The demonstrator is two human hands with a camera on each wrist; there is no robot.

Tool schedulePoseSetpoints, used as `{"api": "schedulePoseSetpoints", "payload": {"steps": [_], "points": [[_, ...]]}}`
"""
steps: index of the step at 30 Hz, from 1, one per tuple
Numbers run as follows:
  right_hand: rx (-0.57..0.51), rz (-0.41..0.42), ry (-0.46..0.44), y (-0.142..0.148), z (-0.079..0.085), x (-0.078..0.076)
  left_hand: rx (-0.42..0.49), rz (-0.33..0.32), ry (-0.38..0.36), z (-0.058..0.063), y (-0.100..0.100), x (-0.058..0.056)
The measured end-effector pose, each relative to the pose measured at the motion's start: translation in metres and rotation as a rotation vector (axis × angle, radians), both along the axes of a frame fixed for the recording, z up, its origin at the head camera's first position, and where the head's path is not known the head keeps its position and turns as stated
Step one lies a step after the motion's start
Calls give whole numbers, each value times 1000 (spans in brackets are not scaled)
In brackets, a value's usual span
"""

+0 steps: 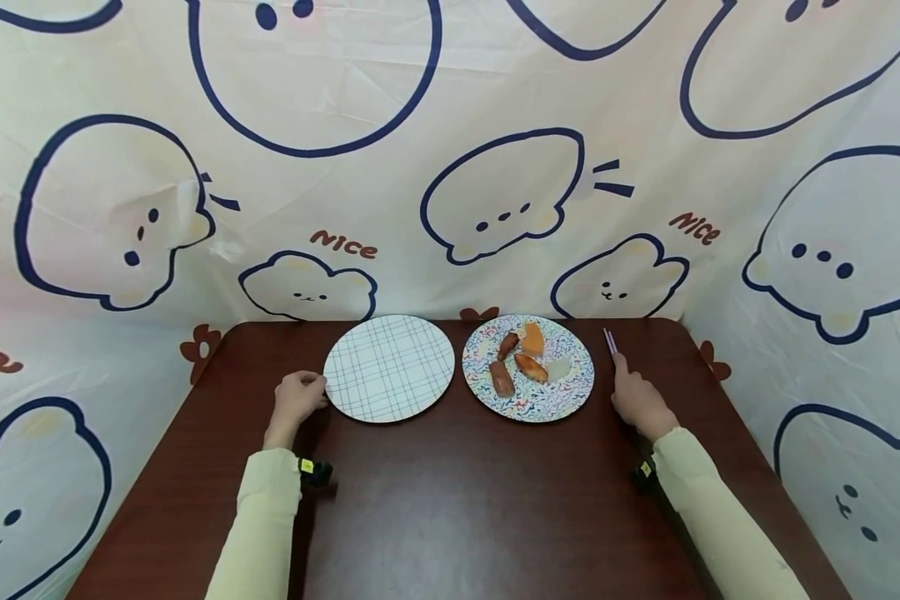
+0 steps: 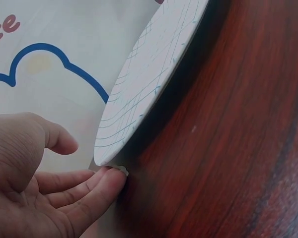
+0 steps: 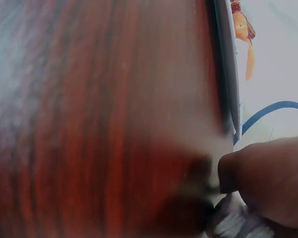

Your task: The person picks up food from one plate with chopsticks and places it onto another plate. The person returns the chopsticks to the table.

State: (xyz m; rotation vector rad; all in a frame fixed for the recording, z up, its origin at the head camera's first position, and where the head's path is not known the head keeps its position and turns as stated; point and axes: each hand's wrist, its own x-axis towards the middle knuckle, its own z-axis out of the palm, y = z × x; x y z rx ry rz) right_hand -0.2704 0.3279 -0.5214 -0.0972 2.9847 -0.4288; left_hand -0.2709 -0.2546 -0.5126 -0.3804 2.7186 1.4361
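Observation:
My left hand [image 1: 297, 402] is at the left rim of a white plate [image 1: 390, 368] with thin blue-green grid lines. In the left wrist view its fingertips [image 2: 114, 179] touch the plate's edge from below, while the thumb stays apart. On the right, my right hand [image 1: 640, 402] grips slim pinkish-purple chopsticks [image 1: 610, 342], with two thin ends poking out past the fingers. Most of their length is hidden, and the right wrist view is blurred. Between the hands, a speckled multicolour plate [image 1: 480, 400] bears several food pieces, among them a brown drumstick [image 1: 507, 346] and a golden-brown piece [image 1: 531, 367].
Also on the speckled plate are an orange piece [image 1: 532, 340], a brown block-like piece [image 1: 502, 379] and a pale translucent piece [image 1: 558, 369]. Both plates stand at the back edge of the dark wooden table [image 1: 480, 508]. A cartoon-printed curtain [image 1: 390, 200] rises behind and at the sides.

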Motion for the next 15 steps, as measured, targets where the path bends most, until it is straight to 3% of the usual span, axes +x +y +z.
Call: {"api": "schedulePoseSetpoints", "payload": {"steps": [9,15], "points": [[-92,7,155,3,-1,4,1,-6,-11,1,5,1],[-236,-40,366,-1,9,6,39,37,-7,0,8,1]]}}
